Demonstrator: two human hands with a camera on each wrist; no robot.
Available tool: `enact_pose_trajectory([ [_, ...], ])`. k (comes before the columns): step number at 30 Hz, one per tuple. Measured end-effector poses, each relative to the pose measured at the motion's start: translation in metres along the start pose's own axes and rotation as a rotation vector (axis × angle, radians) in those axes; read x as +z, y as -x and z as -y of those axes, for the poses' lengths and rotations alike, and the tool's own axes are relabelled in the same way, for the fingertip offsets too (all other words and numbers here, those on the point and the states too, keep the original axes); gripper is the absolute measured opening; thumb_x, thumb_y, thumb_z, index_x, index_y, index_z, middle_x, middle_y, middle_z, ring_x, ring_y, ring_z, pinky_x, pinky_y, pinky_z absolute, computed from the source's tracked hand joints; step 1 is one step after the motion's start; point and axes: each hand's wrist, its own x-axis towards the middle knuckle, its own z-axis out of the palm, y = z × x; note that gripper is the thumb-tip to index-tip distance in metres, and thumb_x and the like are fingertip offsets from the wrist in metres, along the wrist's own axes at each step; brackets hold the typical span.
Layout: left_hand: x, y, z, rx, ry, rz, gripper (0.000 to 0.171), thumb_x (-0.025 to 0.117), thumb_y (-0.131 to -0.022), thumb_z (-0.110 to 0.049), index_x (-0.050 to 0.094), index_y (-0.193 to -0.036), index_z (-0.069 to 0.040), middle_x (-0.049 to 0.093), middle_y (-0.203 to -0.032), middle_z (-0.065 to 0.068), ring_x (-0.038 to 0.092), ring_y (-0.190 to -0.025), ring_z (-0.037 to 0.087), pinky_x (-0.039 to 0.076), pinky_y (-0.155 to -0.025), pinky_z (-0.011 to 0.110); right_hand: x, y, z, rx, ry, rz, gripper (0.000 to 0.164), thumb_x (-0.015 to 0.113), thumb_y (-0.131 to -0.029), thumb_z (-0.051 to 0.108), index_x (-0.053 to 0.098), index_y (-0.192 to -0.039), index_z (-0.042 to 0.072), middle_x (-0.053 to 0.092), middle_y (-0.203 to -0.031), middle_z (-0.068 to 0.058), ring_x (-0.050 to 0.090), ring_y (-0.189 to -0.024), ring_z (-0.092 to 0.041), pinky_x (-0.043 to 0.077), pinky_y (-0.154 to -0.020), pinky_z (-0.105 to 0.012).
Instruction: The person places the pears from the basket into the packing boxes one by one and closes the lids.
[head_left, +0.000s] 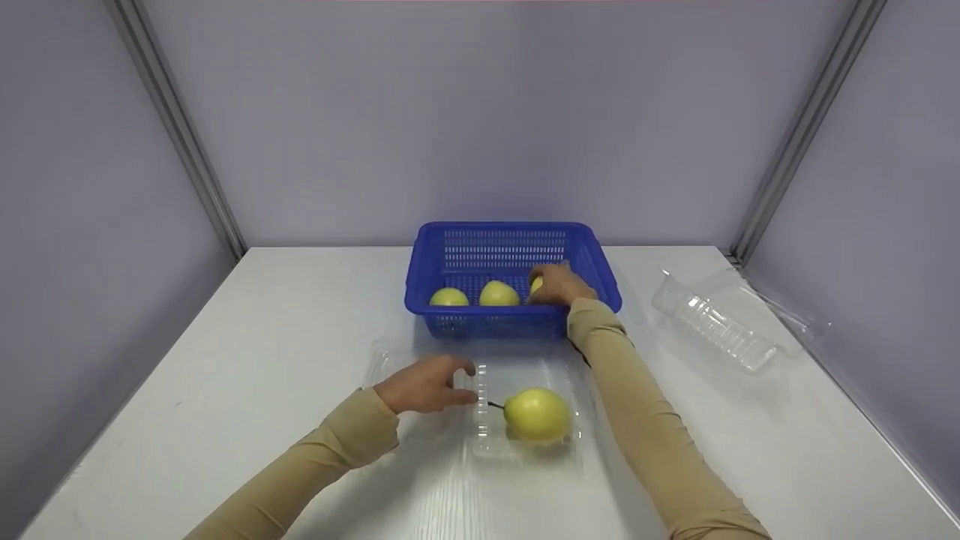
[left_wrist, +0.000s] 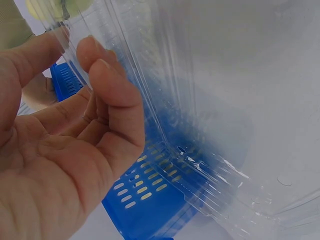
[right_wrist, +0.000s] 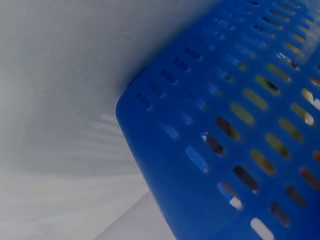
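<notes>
In the head view, my right hand (head_left: 559,285) reaches over the near rim of a blue plastic basket (head_left: 514,226) and grips a yellow pear (head_left: 536,285), mostly hidden by the fingers. Two more pears, a left one (head_left: 449,297) and a middle one (head_left: 499,294), lie beside it. Nearer to me, a clear plastic clamshell box (head_left: 525,366) lies unfolded, with one pear (head_left: 538,414) in its right half, stem to the left. My left hand (head_left: 427,384) is over the left half, thumb and forefinger apart at the middle ridge. Its fingers (left_wrist: 117,87) curve loosely, holding nothing.
Another clear plastic box (head_left: 716,330) lies unfolded at the right of the white table (head_left: 300,330). Pale panels with metal corner posts (head_left: 176,120) enclose the back and sides. The basket's slotted wall (right_wrist: 165,145) fills much of the right wrist view.
</notes>
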Motion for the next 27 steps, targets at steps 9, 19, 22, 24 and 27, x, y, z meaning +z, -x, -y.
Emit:
enact_pose_trajectory([
  [9, 0.001, -0.001, 0.0, -0.003, 0.001, -0.001, 0.043, 0.066, -0.082, -0.026, 0.055, -0.116, -0.002, 0.06, -0.066, 0.003, 0.055, -0.049, 0.011, 0.044, -0.048, 0.027, -0.003, -0.001, -0.008, -0.061, -0.018, -0.188, 0.039, 0.071, -0.073, 0.029, 0.057, -0.109, 0.021, 0.032, -0.121, -0.018, 0.047, -0.094, -0.036, 0.044, -0.075, -0.05],
  [19, 0.0, -0.002, -0.001, 0.002, -0.011, -0.011, 0.043, 0.066, -0.083, -0.027, 0.055, -0.116, -0.003, 0.058, -0.07, 0.001, 0.056, -0.052, 0.011, 0.045, -0.049, 0.028, -0.011, 0.004, -0.013, -0.131, 0.009, -0.268, 0.056, 0.073, -0.071, 0.035, 0.051, -0.12, 0.018, 0.04, -0.114, -0.014, 0.046, -0.094, -0.031, 0.042, -0.078, -0.048],
  [22, -0.001, -0.001, 0.0, 0.009, -0.006, -0.015, 0.042, 0.066, -0.083, -0.026, 0.055, -0.116, -0.002, 0.058, -0.068, 0.001, 0.055, -0.051, 0.011, 0.045, -0.048, 0.028, -0.014, 0.007, -0.013, -0.156, 0.014, -0.302, 0.052, 0.072, -0.072, 0.034, 0.054, -0.117, 0.018, 0.042, -0.113, -0.012, 0.047, -0.093, -0.029, 0.043, -0.076, -0.047],
  [24, -0.001, -0.001, 0.0, 0.015, -0.006, -0.017, 0.042, 0.066, -0.083, -0.025, 0.055, -0.116, -0.002, 0.058, -0.068, 0.001, 0.055, -0.051, 0.011, 0.045, -0.048, 0.028, -0.015, 0.009, -0.014, -0.182, 0.021, -0.315, 0.047, 0.071, -0.073, 0.034, 0.055, -0.115, 0.017, 0.042, -0.113, -0.012, 0.048, -0.093, -0.028, 0.044, -0.075, -0.046],
  [27, -0.002, 0.0, 0.001, 0.021, -0.008, -0.022, 0.042, 0.065, -0.083, -0.025, 0.055, -0.116, -0.001, 0.058, -0.068, 0.001, 0.055, -0.051, 0.011, 0.045, -0.048, 0.028, -0.016, 0.014, -0.016, -0.227, 0.055, -0.336, 0.044, 0.068, -0.074, 0.033, 0.056, -0.114, 0.017, 0.043, -0.117, -0.014, 0.048, -0.094, -0.029, 0.045, -0.072, -0.044],
])
